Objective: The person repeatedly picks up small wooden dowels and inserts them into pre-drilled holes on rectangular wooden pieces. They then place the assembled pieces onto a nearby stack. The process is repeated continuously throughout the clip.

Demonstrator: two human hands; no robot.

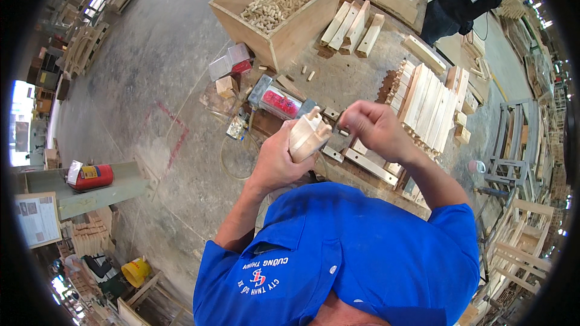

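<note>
My left hand (275, 160) is wrapped round a short bundle of pale wooden pieces (307, 139) in front of my chest. Round wooden dowels (314, 112) stick out of their far ends. Just to the right, my right hand (376, 131) is closed with its fingers curled beside the dowel ends. Whatever it may hold is hidden. Behind the bundle lies a grey device with a red panel (281, 104). Drilled wooden rails (371, 166) lie on the bench below my right hand.
A large wooden box (260, 33) full of loose dowels stands at the far side. Stacked rails (426, 99) lie to the right, and several thicker pieces (353, 27) beyond. Another person (462, 0) stands at the far right. A red fire extinguisher (93, 177) is at the left.
</note>
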